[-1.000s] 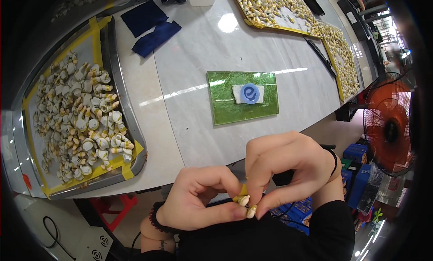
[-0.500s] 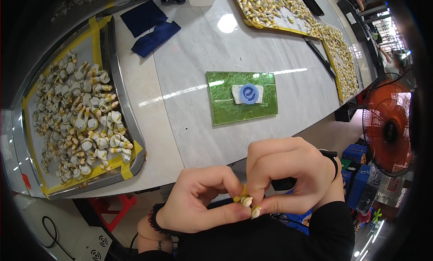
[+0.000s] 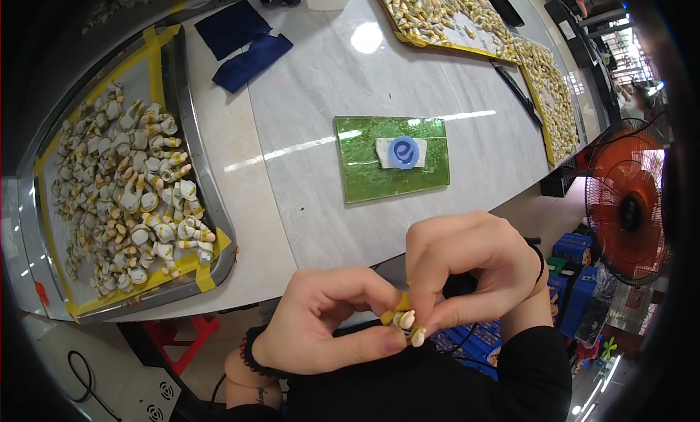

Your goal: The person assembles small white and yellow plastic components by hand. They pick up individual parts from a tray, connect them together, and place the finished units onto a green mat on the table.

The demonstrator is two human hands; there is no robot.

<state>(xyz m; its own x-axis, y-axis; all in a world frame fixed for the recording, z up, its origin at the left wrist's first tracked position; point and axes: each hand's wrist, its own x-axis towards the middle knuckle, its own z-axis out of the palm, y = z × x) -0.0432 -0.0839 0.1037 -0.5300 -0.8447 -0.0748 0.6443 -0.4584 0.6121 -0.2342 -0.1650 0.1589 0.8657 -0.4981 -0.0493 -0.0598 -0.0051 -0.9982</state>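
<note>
Above my lap, just off the table's front edge, my left hand point(image 3: 324, 323) pinches a small figurine piece point(image 3: 406, 319) between thumb and forefinger. The piece is white and yellow, with two pale, foot-like ends pointing down to the right. From the other side my right hand point(image 3: 474, 269) is closed on it, thumb and forefinger at its yellow upper part and beside the lower pale end. My fingers cover much of the piece, so its full shape is hidden. Similar white pieces with yellow bands and peach ends point(image 3: 131, 196) lie heaped in the tray point(image 3: 208, 203) on the left.
A green slab point(image 3: 364, 178) carries a white pad and a round blue dish point(image 3: 403, 153). Trays of small yellowish pieces point(image 3: 437, 14) stand at far right, near dark blue cloths point(image 3: 251, 63) at the back left. An orange fan point(image 3: 627, 203) stands right of the table.
My right hand has shifted slightly up and to the right. The figurine piece has moved a little right, and more of its yellow part shows between my fingers.
</note>
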